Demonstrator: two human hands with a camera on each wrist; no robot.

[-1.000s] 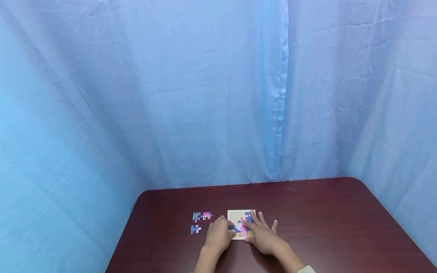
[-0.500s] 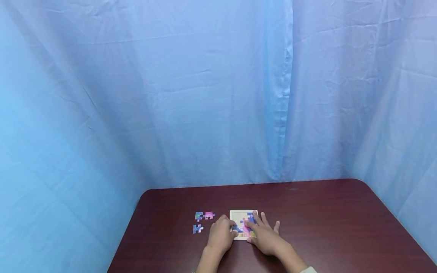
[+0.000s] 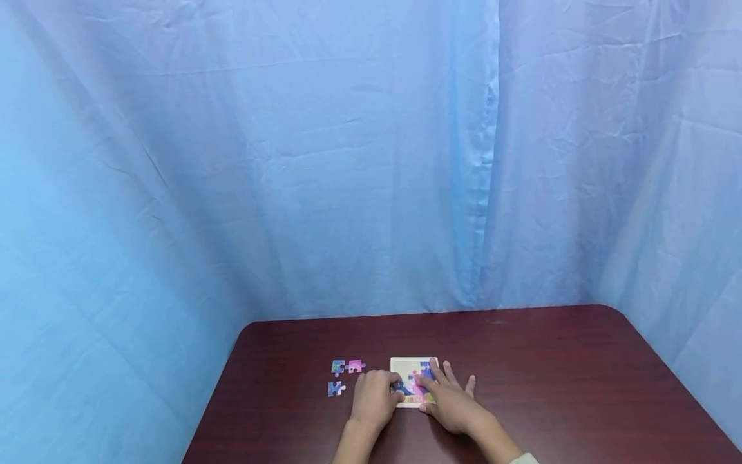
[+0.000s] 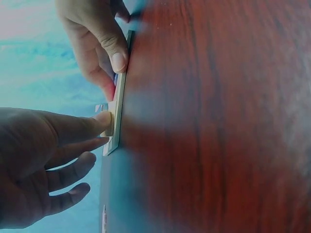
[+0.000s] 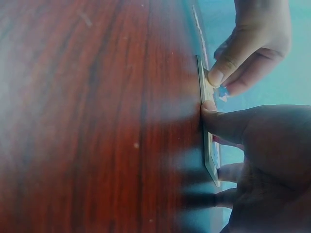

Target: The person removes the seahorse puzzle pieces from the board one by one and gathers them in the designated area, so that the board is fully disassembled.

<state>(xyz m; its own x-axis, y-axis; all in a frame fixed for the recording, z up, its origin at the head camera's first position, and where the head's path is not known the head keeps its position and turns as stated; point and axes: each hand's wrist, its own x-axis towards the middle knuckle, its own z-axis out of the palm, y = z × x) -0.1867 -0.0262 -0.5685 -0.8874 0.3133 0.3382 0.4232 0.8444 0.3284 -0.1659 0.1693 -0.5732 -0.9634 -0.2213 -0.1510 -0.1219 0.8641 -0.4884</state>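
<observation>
Left hand pinches a jigsaw piece, fingertips narrowed to it, at the left side of the puzzle tray; right hand, fingers spread, presses right of that grip. I judge piece light, stiff, chip-prone; I'd take opposite edges.

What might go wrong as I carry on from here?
The blue piece pinched by the left hand may jam at the puzzle board. The right hand, resting on the board, might drag placed pieces askew. Swinging the left hand outward could knock the loose pink piece.
</observation>
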